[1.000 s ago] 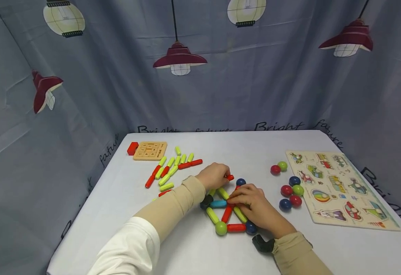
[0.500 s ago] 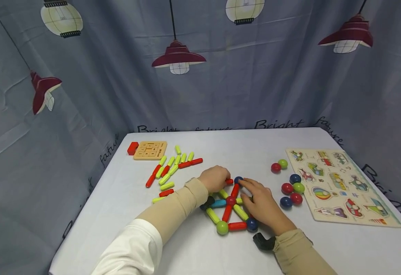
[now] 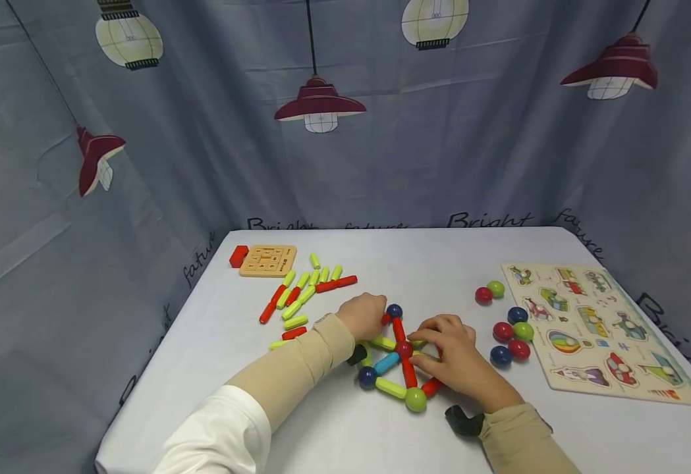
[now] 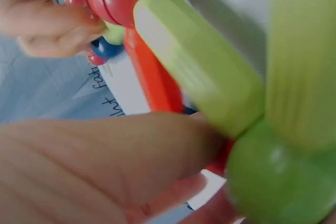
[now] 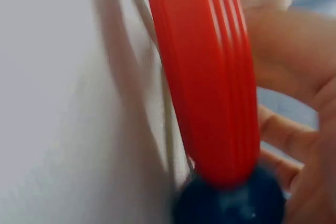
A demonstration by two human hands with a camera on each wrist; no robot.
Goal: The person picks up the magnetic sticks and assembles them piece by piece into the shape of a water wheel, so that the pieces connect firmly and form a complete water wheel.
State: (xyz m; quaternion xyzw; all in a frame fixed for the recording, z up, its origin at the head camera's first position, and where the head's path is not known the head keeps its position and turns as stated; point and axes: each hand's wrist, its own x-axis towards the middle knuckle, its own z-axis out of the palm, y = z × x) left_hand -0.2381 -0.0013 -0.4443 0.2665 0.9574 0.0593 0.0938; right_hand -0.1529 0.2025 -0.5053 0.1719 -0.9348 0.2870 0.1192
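A flat frame of toy rods and balls lies between both hands, spokes meeting at a red centre ball (image 3: 404,349). At its far left corner my left hand (image 3: 363,316) pinches a short red rod (image 3: 386,319) near a blue ball (image 3: 394,311). The left wrist view shows the thumb against that rod, beside a green ball (image 4: 278,174). My right hand (image 3: 452,352) pinches a yellow-green rod (image 3: 418,344) right of the centre, covering much of that side. Close in the right wrist view, a red rod (image 5: 205,77) joins a dark blue ball (image 5: 231,200).
Loose yellow-green and red rods (image 3: 334,284) lie at the back left, near a wooden number board (image 3: 268,261) and a red block (image 3: 238,256). Several loose balls (image 3: 502,332) stand on the right, beside a picture puzzle board (image 3: 600,329).
The frame has turned counterclockwise, its near green ball swinging right and its far blue ball left. My right hand has left the far blue ball for the centre's right side; the left keeps its red rod.
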